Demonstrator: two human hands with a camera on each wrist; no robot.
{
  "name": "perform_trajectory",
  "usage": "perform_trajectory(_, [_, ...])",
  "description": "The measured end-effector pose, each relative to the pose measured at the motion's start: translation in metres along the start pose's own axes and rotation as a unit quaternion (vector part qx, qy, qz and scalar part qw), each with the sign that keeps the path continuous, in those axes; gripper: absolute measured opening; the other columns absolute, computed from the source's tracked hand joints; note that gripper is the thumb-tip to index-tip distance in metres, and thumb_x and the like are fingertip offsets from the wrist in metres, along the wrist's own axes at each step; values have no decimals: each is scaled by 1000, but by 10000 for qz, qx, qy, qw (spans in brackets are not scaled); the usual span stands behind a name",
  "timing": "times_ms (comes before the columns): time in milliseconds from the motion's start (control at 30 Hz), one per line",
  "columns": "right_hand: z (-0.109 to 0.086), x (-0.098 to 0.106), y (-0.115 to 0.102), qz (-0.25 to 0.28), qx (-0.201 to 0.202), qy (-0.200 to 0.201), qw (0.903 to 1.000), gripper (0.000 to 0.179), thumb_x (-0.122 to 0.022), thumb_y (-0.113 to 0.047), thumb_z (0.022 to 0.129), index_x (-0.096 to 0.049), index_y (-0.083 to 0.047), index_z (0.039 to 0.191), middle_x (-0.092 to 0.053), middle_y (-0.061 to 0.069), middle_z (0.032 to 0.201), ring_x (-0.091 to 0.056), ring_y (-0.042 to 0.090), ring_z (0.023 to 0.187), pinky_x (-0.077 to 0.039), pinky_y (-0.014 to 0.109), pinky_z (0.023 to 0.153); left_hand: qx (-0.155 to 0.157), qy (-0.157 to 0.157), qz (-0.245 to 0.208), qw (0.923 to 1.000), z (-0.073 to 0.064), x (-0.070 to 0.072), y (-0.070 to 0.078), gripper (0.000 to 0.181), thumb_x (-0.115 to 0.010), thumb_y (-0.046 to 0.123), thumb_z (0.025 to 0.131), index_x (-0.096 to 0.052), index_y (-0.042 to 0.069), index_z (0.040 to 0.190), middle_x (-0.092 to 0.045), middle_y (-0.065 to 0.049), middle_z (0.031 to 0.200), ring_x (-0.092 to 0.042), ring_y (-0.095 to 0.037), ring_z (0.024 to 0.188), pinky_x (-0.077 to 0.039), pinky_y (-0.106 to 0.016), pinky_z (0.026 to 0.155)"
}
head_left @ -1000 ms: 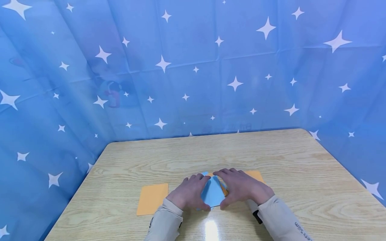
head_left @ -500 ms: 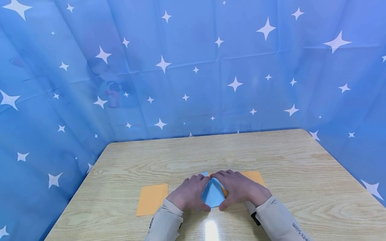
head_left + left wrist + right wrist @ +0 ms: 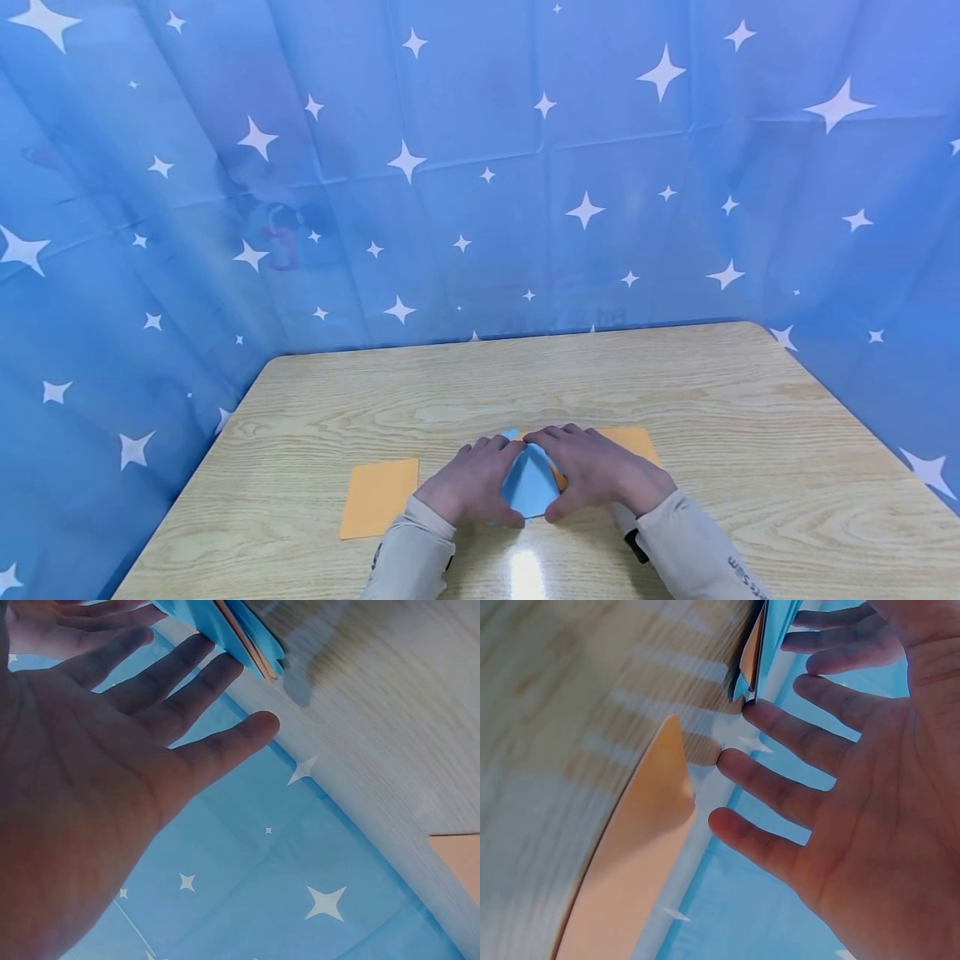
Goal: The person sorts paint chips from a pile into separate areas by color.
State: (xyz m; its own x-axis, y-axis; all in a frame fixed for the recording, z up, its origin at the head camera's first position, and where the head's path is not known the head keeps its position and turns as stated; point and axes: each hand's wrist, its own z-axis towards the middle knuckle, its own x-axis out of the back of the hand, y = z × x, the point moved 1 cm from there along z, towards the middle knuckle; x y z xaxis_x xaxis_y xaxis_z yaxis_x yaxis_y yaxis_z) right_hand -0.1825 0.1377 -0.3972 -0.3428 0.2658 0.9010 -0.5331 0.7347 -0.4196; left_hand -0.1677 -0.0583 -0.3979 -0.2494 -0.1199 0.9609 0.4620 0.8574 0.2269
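Observation:
My left hand (image 3: 474, 479) and right hand (image 3: 600, 468) flank a small stack of blue and orange cards on the table. On top lies a blue card (image 3: 531, 485), framed by both thumbs at its near corners and the index fingers beyond it. The left wrist view has the left hand (image 3: 97, 765) with fingers spread and nearly straight, fingertips right at the edge of the layered blue cards (image 3: 206, 626). In the right wrist view the right hand (image 3: 862, 795) also spreads its fingers, one fingertip at the stack's corner. The hands partly hide the stack.
A separate orange card (image 3: 380, 497) lies flat to the left of my hands. Another orange card (image 3: 633, 440) lies behind the right hand, partly covered by it. The wooden table (image 3: 360, 392) ends at a blue curtain (image 3: 480, 208) with white stars.
My right hand has shifted slightly left, its index finger now nearer the left hand's. The left hand has barely moved, and the loose orange cards stay in place.

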Motion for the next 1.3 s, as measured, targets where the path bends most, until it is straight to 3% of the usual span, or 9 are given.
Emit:
perform_trajectory(733, [1,2,0,-34,84,41,10000,92,-91,-42,73,-49,-10,148,-57,7,140,-56,30,117,-47,59,97,-56,-34,-190,9998,-1,0,-1,92,-90,46,73,-48,19,150,-57,-1,137,-53,-20,116,-50,-46,98])
perform_trajectory(1067, [0,3,0,-82,251,154,9995,88,-91,-43,73,-51,-11,146,-57,7,139,-57,28,114,-49,56,95,-97,-41,-437,9990,-2,1,-1,90,-91,40,74,-48,17,149,-54,-1,140,-50,-17,117,-54,-33,90])
perform_trajectory(1300, [0,3,-1,-71,258,181,9995,87,-91,-42,73,-51,-12,145,-57,5,138,-57,25,110,-50,52,91,-28,-82,-578,9983,-2,1,-2,91,-90,41,75,-47,16,151,-53,-1,141,-49,-18,118,-54,-34,90])
